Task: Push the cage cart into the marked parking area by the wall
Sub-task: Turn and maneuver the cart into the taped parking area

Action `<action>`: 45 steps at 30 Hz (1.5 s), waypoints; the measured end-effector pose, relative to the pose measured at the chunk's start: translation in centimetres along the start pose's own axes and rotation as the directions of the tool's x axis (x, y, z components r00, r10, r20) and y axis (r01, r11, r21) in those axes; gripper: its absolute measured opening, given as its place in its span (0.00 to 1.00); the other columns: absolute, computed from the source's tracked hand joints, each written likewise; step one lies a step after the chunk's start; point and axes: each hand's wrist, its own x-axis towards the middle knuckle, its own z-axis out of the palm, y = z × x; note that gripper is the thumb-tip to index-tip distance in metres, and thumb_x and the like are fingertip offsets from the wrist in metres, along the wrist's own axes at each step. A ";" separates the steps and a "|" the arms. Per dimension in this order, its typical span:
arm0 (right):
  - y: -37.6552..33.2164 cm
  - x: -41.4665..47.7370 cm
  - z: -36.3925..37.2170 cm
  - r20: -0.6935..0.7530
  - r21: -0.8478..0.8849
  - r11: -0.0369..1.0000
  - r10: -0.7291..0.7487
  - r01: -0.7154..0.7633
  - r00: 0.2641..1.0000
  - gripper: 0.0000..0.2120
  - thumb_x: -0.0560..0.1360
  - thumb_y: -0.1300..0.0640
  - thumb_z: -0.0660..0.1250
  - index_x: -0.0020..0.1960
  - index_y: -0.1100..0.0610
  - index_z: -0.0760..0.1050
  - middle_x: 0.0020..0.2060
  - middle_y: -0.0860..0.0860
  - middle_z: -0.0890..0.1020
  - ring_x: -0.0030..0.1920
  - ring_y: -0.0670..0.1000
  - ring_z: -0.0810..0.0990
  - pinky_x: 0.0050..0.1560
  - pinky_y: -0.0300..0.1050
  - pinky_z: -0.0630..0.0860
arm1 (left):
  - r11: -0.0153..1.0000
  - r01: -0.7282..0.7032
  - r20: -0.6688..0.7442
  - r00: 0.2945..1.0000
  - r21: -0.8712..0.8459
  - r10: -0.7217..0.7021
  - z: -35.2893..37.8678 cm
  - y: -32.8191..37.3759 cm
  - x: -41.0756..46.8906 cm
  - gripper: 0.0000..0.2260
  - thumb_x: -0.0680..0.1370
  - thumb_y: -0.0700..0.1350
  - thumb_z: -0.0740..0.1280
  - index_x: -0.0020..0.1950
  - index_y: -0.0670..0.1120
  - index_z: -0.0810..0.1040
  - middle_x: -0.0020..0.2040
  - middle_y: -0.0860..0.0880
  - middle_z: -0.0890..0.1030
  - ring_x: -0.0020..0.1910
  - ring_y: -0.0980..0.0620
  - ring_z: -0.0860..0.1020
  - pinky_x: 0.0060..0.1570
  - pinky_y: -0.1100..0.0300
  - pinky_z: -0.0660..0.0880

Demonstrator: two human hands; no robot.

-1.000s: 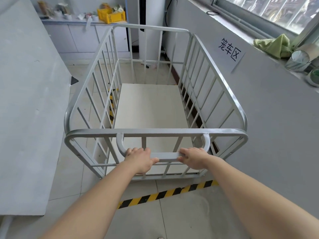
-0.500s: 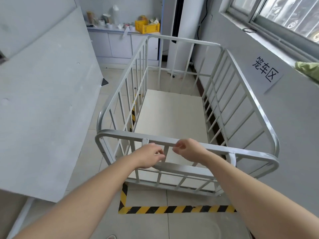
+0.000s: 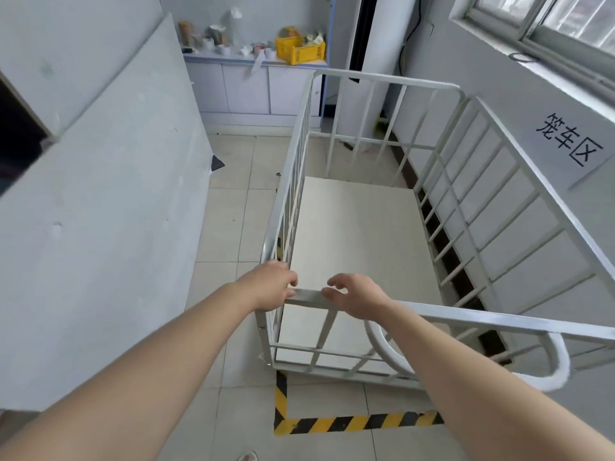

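Note:
The cage cart (image 3: 466, 319) is a white metal cage with a pale floor board. It stands lengthwise against the right wall, under a paper sign (image 3: 569, 144) with black characters. A corner of yellow-black floor tape (image 3: 352, 424) runs just behind and to the left of the cart's near end. My left hand (image 3: 271, 287) is curled over the near-left corner of the top rail. My right hand (image 3: 357, 296) lies over the same rail a little to the right, fingers spread and lifted. The cart's U-shaped handle (image 3: 559, 361) hangs free at the lower right.
A large grey board (image 3: 100, 211) leans along the left, leaving a tiled aisle (image 3: 233, 207) between it and the cart. A cabinet (image 3: 246, 84) with a yellow crate (image 3: 299, 51) and clutter stands at the far end. A window (image 3: 549, 24) sits above the right wall.
Both hands have left the U-shaped handle and moved up and left to the top rail. My view has swung left, and the cart sits deeper inside the taped corner.

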 end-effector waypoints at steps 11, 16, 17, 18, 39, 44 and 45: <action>-3.4 3.2 1.6 0.152 -0.057 0.995 0.092 -0.084 0.984 0.19 0.79 0.43 0.58 0.61 0.53 0.78 0.57 0.51 0.80 0.51 0.52 0.74 0.50 0.43 0.70 | 0.970 -0.157 0.007 0.987 0.185 0.159 -1.1 -7.0 2.5 0.13 0.82 0.48 0.57 0.63 0.47 0.73 0.59 0.46 0.72 0.63 0.45 0.69 0.60 0.50 0.69; -4.3 4.7 1.9 0.245 -0.083 0.995 0.079 -0.060 0.966 0.17 0.80 0.43 0.56 0.44 0.54 0.75 0.41 0.52 0.75 0.44 0.53 0.71 0.39 0.44 0.66 | 0.932 -0.207 0.035 0.978 0.298 0.206 -2.4 -7.7 4.3 0.15 0.81 0.48 0.60 0.67 0.50 0.70 0.61 0.45 0.67 0.62 0.45 0.66 0.60 0.50 0.69; -4.3 4.8 2.0 0.258 -0.081 0.994 0.088 -0.069 0.962 0.19 0.80 0.43 0.56 0.40 0.55 0.72 0.38 0.51 0.74 0.43 0.54 0.71 0.37 0.43 0.65 | 0.918 -0.218 0.047 0.976 0.331 0.215 -2.6 -7.9 4.7 0.15 0.81 0.49 0.60 0.68 0.51 0.70 0.63 0.45 0.66 0.64 0.45 0.65 0.61 0.50 0.69; -4.4 4.9 2.2 0.268 -0.079 0.994 0.098 -0.079 0.958 0.21 0.80 0.42 0.55 0.37 0.55 0.70 0.35 0.51 0.72 0.41 0.54 0.70 0.35 0.43 0.64 | 0.904 -0.226 0.061 0.974 0.364 0.219 -2.8 -8.2 5.2 0.16 0.80 0.51 0.61 0.67 0.52 0.70 0.66 0.44 0.64 0.66 0.44 0.63 0.63 0.48 0.68; -2.6 2.7 2.6 0.337 -0.009 0.932 0.344 -0.362 0.876 0.22 0.76 0.37 0.61 0.56 0.54 0.79 0.52 0.49 0.82 0.54 0.52 0.79 0.58 0.49 0.75 | 0.585 -0.679 0.503 0.729 0.444 0.465 -4.4 -6.8 11.3 0.25 0.79 0.64 0.52 0.64 0.50 0.74 0.62 0.44 0.74 0.69 0.43 0.65 0.75 0.40 0.43; -1.6 2.0 3.4 0.228 -0.008 0.932 0.356 -0.364 0.906 0.22 0.76 0.35 0.59 0.56 0.50 0.79 0.54 0.46 0.82 0.57 0.51 0.76 0.57 0.43 0.68 | 0.597 -0.680 0.496 0.727 0.426 0.474 -3.7 -6.4 11.7 0.25 0.79 0.64 0.51 0.63 0.49 0.74 0.61 0.44 0.73 0.68 0.43 0.65 0.74 0.40 0.43; -1.6 2.0 3.4 0.214 -0.013 0.934 0.352 -0.358 0.911 0.22 0.76 0.35 0.59 0.57 0.51 0.79 0.54 0.47 0.82 0.58 0.51 0.75 0.56 0.42 0.66 | 0.597 -0.677 0.494 0.730 0.431 0.472 -3.6 -6.4 11.8 0.25 0.79 0.64 0.51 0.63 0.49 0.74 0.61 0.44 0.73 0.68 0.42 0.64 0.74 0.40 0.42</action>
